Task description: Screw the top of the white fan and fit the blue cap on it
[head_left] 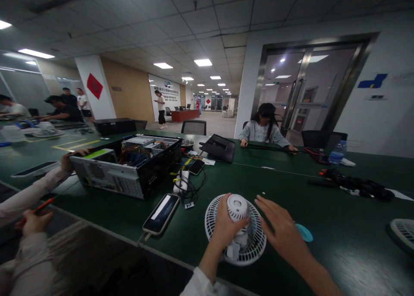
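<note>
A white electric fan head lies face down on the table, its round slotted grille flat and the motor housing pointing up. My left hand grips this housing from the left, thumb across the front and fingers around the far side. On the other side, my right hand is held beside the grille with its fingers stretched out and nothing in it. Whether its fingertips touch the fan, I cannot tell. A light-blue round piece lies partly hidden behind my right hand.
A smartphone lies left of the fan, with cables and a white adapter behind. An opened computer case stands further left, touched by a co-worker's hand. Another person sits across the table. A bottle stands far right.
</note>
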Demonstrator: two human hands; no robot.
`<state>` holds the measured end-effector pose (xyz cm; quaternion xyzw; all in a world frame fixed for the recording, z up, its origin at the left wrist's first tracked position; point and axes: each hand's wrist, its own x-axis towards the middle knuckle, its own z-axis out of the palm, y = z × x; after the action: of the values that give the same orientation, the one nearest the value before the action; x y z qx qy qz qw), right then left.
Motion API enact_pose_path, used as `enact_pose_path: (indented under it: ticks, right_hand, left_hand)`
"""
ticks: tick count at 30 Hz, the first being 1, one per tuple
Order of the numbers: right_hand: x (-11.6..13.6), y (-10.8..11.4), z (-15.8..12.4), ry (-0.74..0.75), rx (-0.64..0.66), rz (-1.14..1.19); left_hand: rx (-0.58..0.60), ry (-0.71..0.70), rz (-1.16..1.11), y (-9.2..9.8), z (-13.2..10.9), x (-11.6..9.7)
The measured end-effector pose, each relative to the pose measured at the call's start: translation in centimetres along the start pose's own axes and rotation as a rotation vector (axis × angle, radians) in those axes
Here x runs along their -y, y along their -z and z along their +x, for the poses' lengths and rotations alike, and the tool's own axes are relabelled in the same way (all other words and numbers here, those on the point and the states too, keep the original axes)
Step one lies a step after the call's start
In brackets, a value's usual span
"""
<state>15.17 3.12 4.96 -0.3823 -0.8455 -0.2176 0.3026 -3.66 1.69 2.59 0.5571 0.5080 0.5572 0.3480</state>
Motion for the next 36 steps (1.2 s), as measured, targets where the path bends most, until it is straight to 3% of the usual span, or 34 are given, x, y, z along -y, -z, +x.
enact_pose_path:
  ticks: [2,5,9,14,23,28,33,36]
  right_hand:
    - [-3.4,-1.2,-1.8,-0.202,0.054,-0.08]
    - [-7.8,-3.3,-4.7,-0.442,0.277,-0.202]
    - [-10.3,-6.0,-7.8,-0.5,0.526,-0.208]
    - [-10.8,-8.2,-9.3,-0.481,0.628,-0.107]
    - [-10.7,-8.6,-8.9,-0.409,0.473,-0.095]
    - [-9.6,-7.8,-7.6,-0.491,0.384,-0.044]
    - [-8.9,-5.7,-5.5,-0.739,0.097,0.185]
    - [-7.6,-3.3,-3.1,-0.853,-0.089,0.5]
  left_hand:
    - [-0.002,0.015,0.012,0.0,0.0,0.0]
    - [0.002,0.021,0.017,0.0,0.0,-0.1]
    - [0.0,0.025,0.015,0.1,-0.2,-0.2]
    - [0.013,0.045,0.015,0.2,-0.3,-0.3]
    - [0.006,0.02,0.004,0.1,-0.3,0.1]
    - [-0.002,0.02,0.003,0.0,-0.3,0.1]
    - [-0.022,-0.014,0.012,-0.1,0.0,0.3]
    - [-0.018,-0.036,0.014,-0.2,0.1,0.4]
